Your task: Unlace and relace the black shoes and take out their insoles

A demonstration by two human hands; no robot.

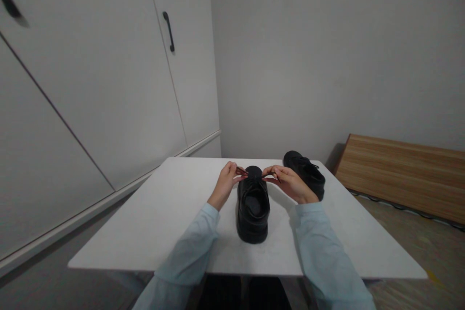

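A black lace-up shoe (253, 225) stands upright on the white table, its heel toward me and its toe pointing away. Over the front of the shoe, my left hand (228, 180) pinches a dark shoelace (241, 171) on the left side. My right hand (286, 181) pinches lace on the right side, with a short end hanging by the fingers. Between the two hands the lace meets above the tongue; whether it forms a knot or loops there is too small to make out.
Another black shoe (308, 174) rests at the table's back right corner, partly behind my right hand. The white table (152, 232) reaches to a grey wall. White cabinets (109, 58) with dark handles stand on the left. A wood-grain board (403, 174) is on the right.
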